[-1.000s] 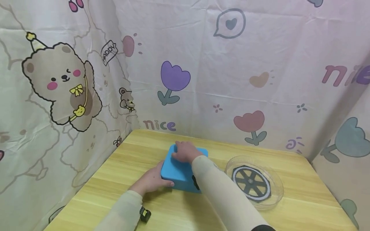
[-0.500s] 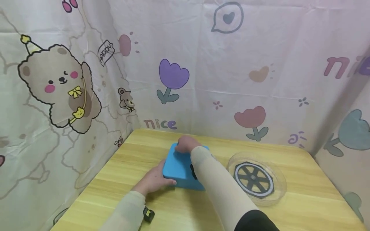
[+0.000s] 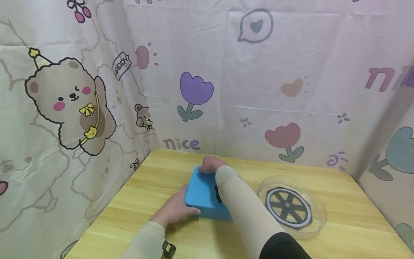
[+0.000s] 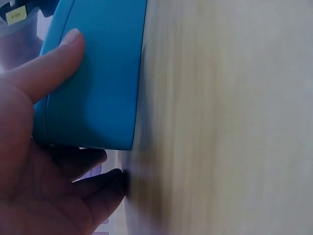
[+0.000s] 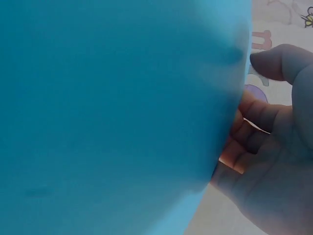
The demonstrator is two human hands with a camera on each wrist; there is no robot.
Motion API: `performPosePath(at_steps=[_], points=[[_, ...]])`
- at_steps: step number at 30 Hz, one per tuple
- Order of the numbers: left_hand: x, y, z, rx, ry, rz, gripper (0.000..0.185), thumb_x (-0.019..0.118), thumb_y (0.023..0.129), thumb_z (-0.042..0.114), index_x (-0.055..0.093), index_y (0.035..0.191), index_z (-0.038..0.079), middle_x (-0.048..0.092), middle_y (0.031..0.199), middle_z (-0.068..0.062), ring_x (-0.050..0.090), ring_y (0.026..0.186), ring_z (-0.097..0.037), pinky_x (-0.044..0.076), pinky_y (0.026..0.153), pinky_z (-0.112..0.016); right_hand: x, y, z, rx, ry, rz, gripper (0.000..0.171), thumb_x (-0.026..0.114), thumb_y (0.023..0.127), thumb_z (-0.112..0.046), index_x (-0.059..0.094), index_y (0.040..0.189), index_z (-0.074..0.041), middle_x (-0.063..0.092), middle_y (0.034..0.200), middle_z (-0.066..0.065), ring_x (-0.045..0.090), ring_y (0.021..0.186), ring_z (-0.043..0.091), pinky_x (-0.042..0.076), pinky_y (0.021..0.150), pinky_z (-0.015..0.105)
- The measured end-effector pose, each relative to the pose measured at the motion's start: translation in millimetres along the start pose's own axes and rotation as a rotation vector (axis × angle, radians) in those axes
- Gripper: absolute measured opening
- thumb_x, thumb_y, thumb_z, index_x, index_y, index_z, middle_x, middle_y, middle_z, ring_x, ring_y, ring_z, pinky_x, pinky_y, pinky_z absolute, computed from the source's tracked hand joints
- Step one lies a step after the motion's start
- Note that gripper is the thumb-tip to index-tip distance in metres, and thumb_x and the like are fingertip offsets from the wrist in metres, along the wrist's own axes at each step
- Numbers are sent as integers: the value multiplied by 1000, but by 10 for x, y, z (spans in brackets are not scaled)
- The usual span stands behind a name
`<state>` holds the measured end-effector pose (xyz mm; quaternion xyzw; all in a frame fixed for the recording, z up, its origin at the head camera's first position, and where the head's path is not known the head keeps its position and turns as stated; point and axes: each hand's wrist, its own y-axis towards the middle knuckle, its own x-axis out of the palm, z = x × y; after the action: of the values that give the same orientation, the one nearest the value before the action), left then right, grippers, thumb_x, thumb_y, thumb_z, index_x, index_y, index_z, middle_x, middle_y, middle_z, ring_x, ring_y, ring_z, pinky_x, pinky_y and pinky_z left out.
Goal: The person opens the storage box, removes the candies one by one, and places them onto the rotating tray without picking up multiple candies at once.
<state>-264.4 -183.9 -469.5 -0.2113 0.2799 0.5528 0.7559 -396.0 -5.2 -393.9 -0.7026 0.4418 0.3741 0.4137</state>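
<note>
A blue box [image 3: 203, 192] with rounded corners sits on the wooden table; the left wrist view shows a seam running along its side [image 4: 98, 98] below the top. My left hand [image 3: 176, 208] holds the near left corner, thumb across the front face and the other fingers around the left side. At the far edge of the box is my right hand [image 3: 211, 164]. In the right wrist view, that hand's thumb [image 5: 271, 63] lies at the edge of the blue top, while its fingers bend in behind the edge, their tips partly hidden.
Right of the box, a clear round container [image 3: 320, 223] stands on the table, with a dark spoked wheel shape [image 3: 287, 205] inside its outline. A printed cloth [image 3: 245, 72] hangs behind and at both sides. Black wrist devices [image 3: 169, 249] sit on both sleeves.
My right hand has slid from the top of the box to its far edge, its fingers now bent over that edge. The left hand keeps its hold, and the box stays on the table.
</note>
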Motion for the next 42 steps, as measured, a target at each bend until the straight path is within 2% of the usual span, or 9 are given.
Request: performPosePath(at_steps=[5, 13, 22, 28, 36, 42], points=[[24, -23, 21, -15, -11, 0, 116, 88, 73, 51, 23, 160, 12, 51, 145, -16, 54, 124, -36, 40, 102, -63, 40, 61, -18, -1, -55, -2, 52, 64, 92, -57, 69, 120, -13, 63, 93, 4, 59, 88, 25, 48, 80, 43], [71, -61, 48, -34, -35, -3, 118, 89, 73, 51, 20, 161, 13, 47, 149, -17, 52, 126, -38, 39, 103, -65, 65, 91, -31, 62, -54, -18, 70, 68, 80, -72, 67, 125, -18, 62, 99, 2, 57, 93, 26, 48, 85, 48], [-6, -45, 114, -25, 31, 5, 117, 88, 73, 52, 22, 161, 13, 52, 144, -17, 56, 121, -36, 42, 101, -62, -6, 133, -69, 58, -93, -52, 68, 66, 81, -72, 69, 118, -15, 63, 98, 4, 58, 93, 26, 48, 83, 46], [-18, -37, 115, -18, 16, -11, 118, 88, 73, 53, 21, 162, 14, 51, 146, -16, 55, 123, -36, 41, 102, -63, -29, 185, -59, 76, -81, -96, 64, 64, 81, -71, 69, 110, -15, 64, 98, 6, 58, 93, 25, 45, 79, 42], [-26, -16, 111, 10, -3, -10, 121, 89, 72, 52, 17, 163, 18, 51, 147, -15, 55, 123, -34, 40, 103, -62, -78, 218, -53, 110, -22, -97, 71, 65, 75, -74, 65, 113, -14, 63, 102, 8, 57, 95, 26, 44, 80, 43], [-1, 13, 46, 9, 8, -9, 121, 88, 72, 52, 18, 163, 16, 54, 143, -16, 57, 121, -35, 41, 102, -62, -118, 247, -8, 53, -46, -96, 72, 66, 78, -72, 65, 119, -12, 63, 103, 7, 58, 97, 25, 46, 84, 43]])
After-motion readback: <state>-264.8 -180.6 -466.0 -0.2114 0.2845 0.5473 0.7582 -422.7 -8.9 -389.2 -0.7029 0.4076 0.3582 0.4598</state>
